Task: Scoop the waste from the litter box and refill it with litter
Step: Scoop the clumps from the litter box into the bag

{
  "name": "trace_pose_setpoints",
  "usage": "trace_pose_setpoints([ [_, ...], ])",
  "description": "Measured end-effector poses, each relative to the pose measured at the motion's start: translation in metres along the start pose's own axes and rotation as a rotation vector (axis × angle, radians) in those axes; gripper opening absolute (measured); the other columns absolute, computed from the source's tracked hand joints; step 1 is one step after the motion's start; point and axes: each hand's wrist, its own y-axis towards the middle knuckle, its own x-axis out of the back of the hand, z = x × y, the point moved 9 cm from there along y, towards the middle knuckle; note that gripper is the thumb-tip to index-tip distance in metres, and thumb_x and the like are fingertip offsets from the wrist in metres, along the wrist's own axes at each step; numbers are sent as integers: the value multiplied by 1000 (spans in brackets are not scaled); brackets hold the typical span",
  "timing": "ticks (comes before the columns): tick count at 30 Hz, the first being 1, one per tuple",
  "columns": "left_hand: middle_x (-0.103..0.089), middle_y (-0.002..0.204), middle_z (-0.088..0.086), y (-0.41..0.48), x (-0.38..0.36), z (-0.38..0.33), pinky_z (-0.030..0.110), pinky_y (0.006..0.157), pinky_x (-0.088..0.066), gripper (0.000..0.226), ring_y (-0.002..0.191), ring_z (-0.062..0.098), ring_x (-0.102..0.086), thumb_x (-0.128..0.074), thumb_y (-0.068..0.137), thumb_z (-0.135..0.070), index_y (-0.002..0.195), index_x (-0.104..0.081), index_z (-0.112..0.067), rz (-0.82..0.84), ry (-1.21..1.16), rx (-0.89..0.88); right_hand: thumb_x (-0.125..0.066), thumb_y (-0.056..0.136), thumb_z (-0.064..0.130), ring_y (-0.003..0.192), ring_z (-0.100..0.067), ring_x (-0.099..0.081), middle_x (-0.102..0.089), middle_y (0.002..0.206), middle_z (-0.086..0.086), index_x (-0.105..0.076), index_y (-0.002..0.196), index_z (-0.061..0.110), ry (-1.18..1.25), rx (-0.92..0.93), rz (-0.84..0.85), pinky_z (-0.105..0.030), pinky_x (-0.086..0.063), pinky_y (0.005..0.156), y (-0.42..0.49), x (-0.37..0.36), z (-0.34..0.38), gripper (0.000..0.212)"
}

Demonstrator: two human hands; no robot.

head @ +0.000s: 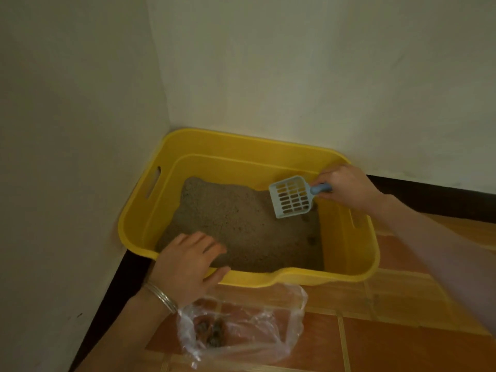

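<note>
Head view: my right hand point(346, 186) grips the scoop point(291, 197); my left hand point(188, 261), fingers spread, rests on the litter box point(241, 140) near rim. Some waste point(212, 331) is bagged; clumps point(311, 240) and refilling are left.

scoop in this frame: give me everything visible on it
The scoop is pale blue and looks like plastic: a rectangular slotted blade with raised side walls and a short, darker blue handle. The right hand grips the handle. The blade tilts down and to the left, over the far right part of the litter inside the yellow litter box. It looks empty. Whether its front lip touches the litter cannot be told.
</note>
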Motion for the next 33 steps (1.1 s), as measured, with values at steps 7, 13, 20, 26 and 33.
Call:
trace_pose_setpoints([
  [7, -63, 79, -11, -2, 22, 23, 27, 72, -36, 35, 78, 14, -60, -43, 80, -49, 88, -69, -27, -99, 19, 55, -81, 67, 15, 78, -29, -66, -71, 85, -5, -73, 91, 17, 21, -23, -1, -34, -49, 62, 1, -22, -10, 25],
  [13, -62, 72, -13, -6, 19, 48, 18, 42, -29, 40, 67, 10, -61, -39, 79, -55, 82, -70, -30, -19, 22, 181, -65, 85, 30, 100, -22, -60, -66, 112, 1, -66, 113, 23, -32, -146, 141, -29, -43, 73, 4, -25, -28, 28],
  [20, -63, 75, -15, -9, 21, 50, 14, 37, -26, 40, 66, 10, -60, -39, 79, -57, 85, -69, -32, -33, -12, 245, -67, 84, 26, 94, -27, -62, -68, 106, -3, -68, 109, 19, 17, -165, 106, -35, -47, 72, 3, -19, -26, 26],
  [26, -63, 80, -13, -10, 24, 50, 16, 37, -32, 40, 67, 10, -60, -40, 80, -55, 89, -69, -30, -71, -2, 259, -59, 89, 30, 93, -21, -60, -65, 104, 1, -66, 110, 24, -143, -159, 154, -31, -45, 73, -5, -16, -19, 23],
  [33, -63, 75, -14, -11, 26, 49, 16, 36, -32, 39, 61, 10, -60, -41, 79, -54, 86, -69, -29, -111, -12, 264, -55, 87, 19, 104, -16, -55, -63, 100, 6, -63, 95, 27, -482, -176, 310, -28, -37, 86, -1, -13, -19, 13],
])
